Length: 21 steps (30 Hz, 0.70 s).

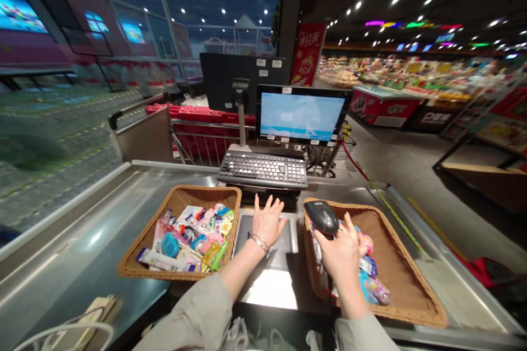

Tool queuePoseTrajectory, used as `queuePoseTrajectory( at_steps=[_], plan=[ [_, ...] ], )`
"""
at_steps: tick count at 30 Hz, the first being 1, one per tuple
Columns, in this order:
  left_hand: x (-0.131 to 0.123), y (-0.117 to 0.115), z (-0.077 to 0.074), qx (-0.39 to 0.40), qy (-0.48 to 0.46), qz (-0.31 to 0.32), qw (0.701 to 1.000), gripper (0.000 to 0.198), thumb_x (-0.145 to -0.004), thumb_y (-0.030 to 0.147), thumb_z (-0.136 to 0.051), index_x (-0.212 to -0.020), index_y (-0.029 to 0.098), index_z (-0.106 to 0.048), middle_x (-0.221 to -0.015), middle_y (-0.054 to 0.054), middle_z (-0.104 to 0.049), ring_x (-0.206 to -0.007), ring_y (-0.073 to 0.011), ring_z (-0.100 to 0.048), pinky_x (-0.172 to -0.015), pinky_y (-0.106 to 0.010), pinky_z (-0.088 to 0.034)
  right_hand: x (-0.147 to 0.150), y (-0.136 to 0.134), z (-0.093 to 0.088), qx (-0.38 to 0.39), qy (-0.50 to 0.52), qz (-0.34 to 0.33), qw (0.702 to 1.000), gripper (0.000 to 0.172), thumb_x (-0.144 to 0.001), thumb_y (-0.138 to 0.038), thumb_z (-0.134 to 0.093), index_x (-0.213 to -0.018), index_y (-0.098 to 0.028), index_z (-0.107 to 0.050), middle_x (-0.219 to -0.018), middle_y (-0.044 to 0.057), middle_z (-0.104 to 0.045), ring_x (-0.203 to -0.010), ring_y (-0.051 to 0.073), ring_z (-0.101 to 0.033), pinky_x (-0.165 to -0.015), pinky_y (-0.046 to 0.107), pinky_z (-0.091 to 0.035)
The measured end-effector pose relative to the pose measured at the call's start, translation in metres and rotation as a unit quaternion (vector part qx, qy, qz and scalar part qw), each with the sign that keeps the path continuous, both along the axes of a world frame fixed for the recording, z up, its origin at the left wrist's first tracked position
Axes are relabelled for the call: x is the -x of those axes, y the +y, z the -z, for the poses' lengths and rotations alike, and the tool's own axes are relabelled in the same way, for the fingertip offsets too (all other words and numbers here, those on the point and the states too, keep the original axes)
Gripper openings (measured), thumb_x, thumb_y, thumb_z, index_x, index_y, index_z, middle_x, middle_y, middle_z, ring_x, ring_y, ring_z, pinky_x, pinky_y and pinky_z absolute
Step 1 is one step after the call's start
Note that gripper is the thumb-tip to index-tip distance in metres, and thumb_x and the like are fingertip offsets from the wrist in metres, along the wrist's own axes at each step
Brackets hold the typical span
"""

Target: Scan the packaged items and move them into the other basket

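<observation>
My left hand [267, 222] hovers just in front of the black keyboard [263, 169], fingers spread and nothing in them. It is above a dark flat panel [284, 236] set in the counter. In my right hand [343, 249] is a black barcode scanner [321, 217], its head pointing away from me; part of its grip is hidden by the hand. Both are over the right wicker basket [405, 263], where several small colourful packets [370, 285] lie along the left side. To the left, another wicker basket [144, 233] is filled with small packaged goods [193, 238].
A lit monitor [302, 115] stands behind the keyboard, with a second screen [222, 79] seen from its back. The metal counter [99, 230] runs beneath the baskets. Beyond it are a red shopping cart [206, 131] and a red freezer [385, 107].
</observation>
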State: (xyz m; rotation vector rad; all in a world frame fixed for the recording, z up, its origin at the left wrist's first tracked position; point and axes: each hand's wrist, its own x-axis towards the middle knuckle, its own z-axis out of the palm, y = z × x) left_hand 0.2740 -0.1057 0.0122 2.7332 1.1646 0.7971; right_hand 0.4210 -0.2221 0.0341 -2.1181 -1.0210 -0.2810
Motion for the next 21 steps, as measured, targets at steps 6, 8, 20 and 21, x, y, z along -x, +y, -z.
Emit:
queuePoseTrajectory(
  at_steps=[6,8,20,21],
  plan=[
    [0.057,0.017,0.008,0.003,-0.009,-0.058,0.998,0.039,-0.090,0.035,-0.050,-0.127,0.024,-0.056,-0.132,-0.007,-0.060,-0.133,-0.0276,-0.044,-0.117,-0.063,-0.005,0.030,0.021,0.006,0.016,0.022,-0.043,0.999,0.039,-0.068,-0.053,-0.053,-0.081,-0.021,-0.071,-0.112,0.014,-0.067,-0.126,0.030,-0.043,-0.105,0.050,-0.020],
    [0.077,0.024,0.011,0.006,-0.011,-0.077,0.997,0.038,-0.091,0.033,-0.049,-0.127,0.025,-0.055,-0.132,-0.007,-0.060,-0.132,-0.0270,-0.046,-0.117,-0.063,-0.004,0.039,0.028,0.010,0.025,0.022,-0.057,0.998,0.042,-0.067,-0.053,-0.053,-0.086,-0.021,-0.072,-0.113,0.013,-0.067,-0.126,0.030,-0.043,-0.105,0.050,-0.020],
    [0.179,0.084,0.044,0.056,0.156,-0.164,0.972,0.044,-0.086,0.020,-0.049,-0.130,0.021,-0.053,-0.138,-0.012,-0.055,-0.133,-0.0291,-0.044,-0.114,-0.062,-0.013,0.087,0.048,0.020,0.047,-0.001,-0.109,0.993,0.038,-0.074,-0.049,-0.051,-0.090,-0.022,-0.072,-0.111,0.010,-0.069,-0.128,0.029,-0.044,-0.105,0.048,-0.021],
    [0.182,0.090,0.048,0.059,0.171,-0.151,0.972,0.046,-0.084,0.017,-0.049,-0.130,0.021,-0.053,-0.138,-0.012,-0.055,-0.133,-0.0287,-0.045,-0.114,-0.060,-0.016,0.089,0.049,0.020,0.048,-0.004,-0.105,0.993,0.039,-0.074,-0.049,-0.051,-0.090,-0.021,-0.072,-0.113,0.011,-0.068,-0.128,0.028,-0.044,-0.105,0.048,-0.021]
  ],
)
